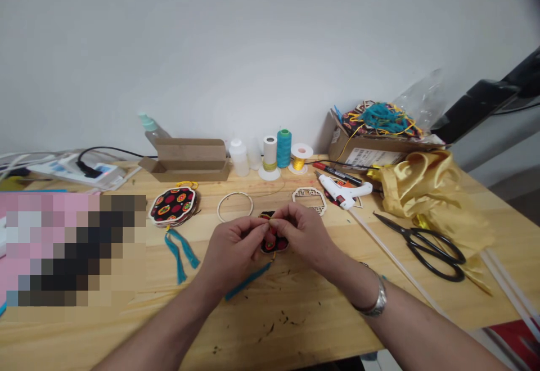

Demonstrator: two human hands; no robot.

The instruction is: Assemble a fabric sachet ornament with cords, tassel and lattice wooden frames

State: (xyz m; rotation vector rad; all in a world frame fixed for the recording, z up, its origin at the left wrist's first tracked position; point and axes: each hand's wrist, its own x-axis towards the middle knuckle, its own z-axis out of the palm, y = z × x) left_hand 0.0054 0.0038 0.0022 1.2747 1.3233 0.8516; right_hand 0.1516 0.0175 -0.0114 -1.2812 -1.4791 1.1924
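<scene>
Both my hands meet over the middle of the wooden table (295, 315). My left hand (234, 247) and my right hand (301, 230) pinch a small black fabric ornament (272, 241) with red and green dots, fingers closed on a yellow cord at its top. A teal tassel (247, 282) trails from it toward me across the table. A finished ornament (174, 206) of the same fabric, with a yellow loop and teal tassels (181, 250), lies to the left of my left hand.
A wooden ring (235, 206) and a fretwork frame (310, 198) lie beyond my hands. A glue gun (343, 190), black scissors (430, 245), gold fabric (426, 191) and a cardboard box (371, 149) sit right. Thread spools (283, 149) and a folded carton (188, 160) line the back.
</scene>
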